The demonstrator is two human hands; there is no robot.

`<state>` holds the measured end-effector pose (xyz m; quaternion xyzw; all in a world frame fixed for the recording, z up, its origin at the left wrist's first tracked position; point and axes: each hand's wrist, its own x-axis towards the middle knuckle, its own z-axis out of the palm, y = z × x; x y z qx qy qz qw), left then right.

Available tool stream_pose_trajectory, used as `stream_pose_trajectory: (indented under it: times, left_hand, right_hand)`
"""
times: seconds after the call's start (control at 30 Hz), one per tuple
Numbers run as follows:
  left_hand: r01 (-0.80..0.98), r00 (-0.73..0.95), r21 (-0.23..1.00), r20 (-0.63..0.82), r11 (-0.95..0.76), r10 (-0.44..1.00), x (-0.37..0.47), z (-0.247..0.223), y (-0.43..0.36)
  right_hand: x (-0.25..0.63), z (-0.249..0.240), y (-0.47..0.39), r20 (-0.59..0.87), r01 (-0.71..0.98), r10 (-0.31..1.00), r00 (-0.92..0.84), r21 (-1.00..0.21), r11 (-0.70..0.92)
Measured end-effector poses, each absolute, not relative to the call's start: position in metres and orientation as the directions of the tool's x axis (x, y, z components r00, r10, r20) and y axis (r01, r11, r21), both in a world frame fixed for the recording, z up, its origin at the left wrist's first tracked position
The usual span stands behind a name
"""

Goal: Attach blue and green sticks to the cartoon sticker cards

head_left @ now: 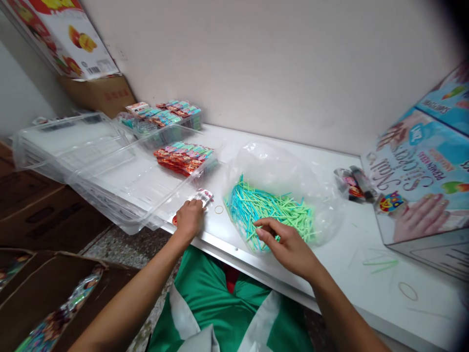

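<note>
Printed packet (205, 196): on the surface (234, 142), partly beneath my left fingers (194, 206); I can't tell whether they grip it.
Handling: probably light and slippery; I'd pinch its edges.
Thin sticks (271, 203): under and beyond my right fingers (270, 224), which curl loosely, apart, gripping nothing visible; likely light and bendable, best lifted mid-length.
Clear bag (330, 215): around the sticks, its loose film in the way.
Thin ring (219, 213): between my hands.
Clear tray (132, 228): left of my left fingers, rim obstructing.

R hand (287, 244) – loosely curled
</note>
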<state>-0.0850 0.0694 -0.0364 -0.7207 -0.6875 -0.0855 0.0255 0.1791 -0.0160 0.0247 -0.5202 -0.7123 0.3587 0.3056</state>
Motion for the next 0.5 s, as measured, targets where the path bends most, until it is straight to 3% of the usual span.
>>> stream_pose_trajectory:
  times: [0.07, 0.13, 0.2, 0.27, 0.37, 0.5]
  left_hand:
    - [0.97, 0.02, 0.233, 0.189, -0.065, 0.982, -0.085, -0.027, 0.065]
    - [0.859, -0.05, 0.505, 0.247, -0.085, 0.968, -0.08, -0.014, 0.055]
    - [0.57, -0.093, 0.812, 0.215, -0.125, 0.972, -0.068, -0.002, 0.041]
    - [0.189, -0.025, 0.98, 0.073, -0.067, 0.997, -0.052, 0.007, 0.024]
    - [-0.142, 0.09, 0.987, -0.056, 0.068, 0.994, -0.033, 0.008, 0.004]
    - [-0.233, 0.221, 0.947, -0.171, 0.222, 0.96, -0.026, -0.005, -0.004]
  right_hand:
    - [0.171, 0.022, -0.015, 0.069, 0.511, 0.963, -0.259, -0.837, 0.197]
    - [0.162, 0.018, -0.013, 0.082, 0.448, 0.982, -0.168, -0.881, 0.151]
    - [0.15, 0.012, -0.01, 0.062, 0.322, 0.995, -0.081, -0.943, 0.085]
    - [0.139, 0.005, -0.006, -0.008, 0.168, 0.991, -0.136, -0.986, 0.015]
    - [0.129, -0.006, -0.005, -0.052, 0.026, 0.961, -0.273, -0.999, -0.046]
    - [0.13, -0.016, -0.013, -0.055, 0.133, 0.943, -0.328, -0.991, -0.012]
